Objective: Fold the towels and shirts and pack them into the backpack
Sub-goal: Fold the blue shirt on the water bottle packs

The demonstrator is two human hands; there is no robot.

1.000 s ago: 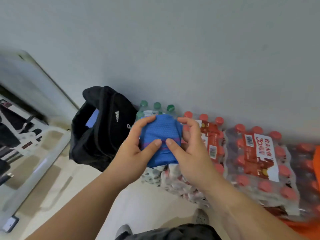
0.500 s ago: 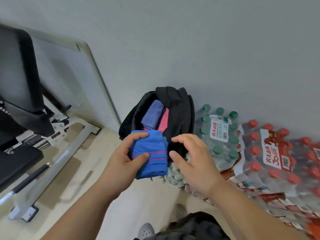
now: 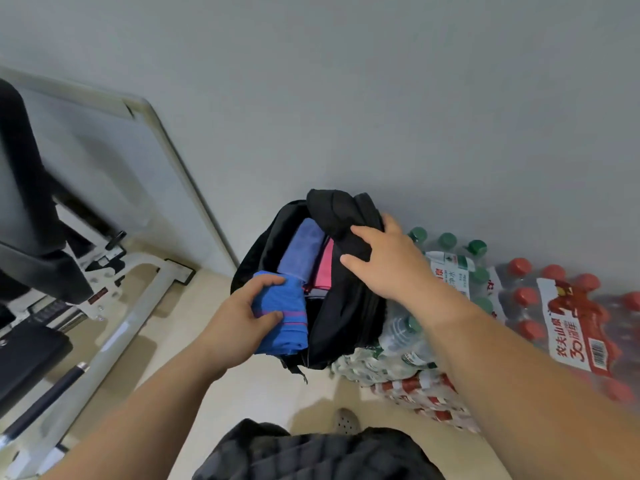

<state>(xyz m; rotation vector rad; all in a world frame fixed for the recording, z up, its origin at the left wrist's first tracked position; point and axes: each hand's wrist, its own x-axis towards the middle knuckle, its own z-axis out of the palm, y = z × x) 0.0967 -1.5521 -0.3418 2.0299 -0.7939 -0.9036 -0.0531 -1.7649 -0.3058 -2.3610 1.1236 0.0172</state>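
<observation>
Head view: packing was well under way.
The left hand (image 3: 239, 318) gripped a folded blue cloth (image 3: 282, 315) at the backpack (image 3: 346, 317) mouth; the right hand (image 3: 388, 261) grasped its flap. Purple and pink folds (image 3: 313, 259) already sat inside.

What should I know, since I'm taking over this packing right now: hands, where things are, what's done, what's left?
Left hand grips the folded blue cloth at the mouth of the backpack, not yet inside.
Right hand grips the backpack's top flap, holding it open.
Done: a purple folded cloth and a pink folded cloth stand inside.
Left: push the blue cloth in beside them. No other towels or shirts are in view.
</observation>
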